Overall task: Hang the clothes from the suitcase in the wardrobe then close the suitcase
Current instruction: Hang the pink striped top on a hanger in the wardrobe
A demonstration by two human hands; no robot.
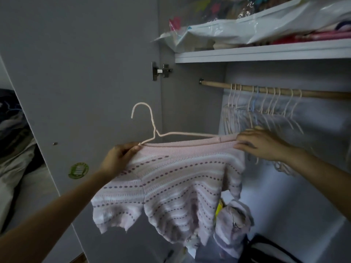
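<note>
A pink knitted top [171, 186] with dotted stripes hangs from a pale wire hanger [152, 128], held up in front of the open wardrobe. My left hand [117, 158] grips the top's left shoulder together with the hanger's left end. At the right end of the neckline, my right hand [260, 143] pinches the fabric over the hanger. The hanger's hook points up and is free of the wooden rail [218, 85]. The suitcase is out of view.
Several empty pale hangers [266, 107] hang on the rail at the right. The shelf [266, 54] above holds plastic bags and folded cloth. The grey wardrobe door [76, 73] stands open at the left. Bundled clothes and a bag [233, 224] lie on the wardrobe floor.
</note>
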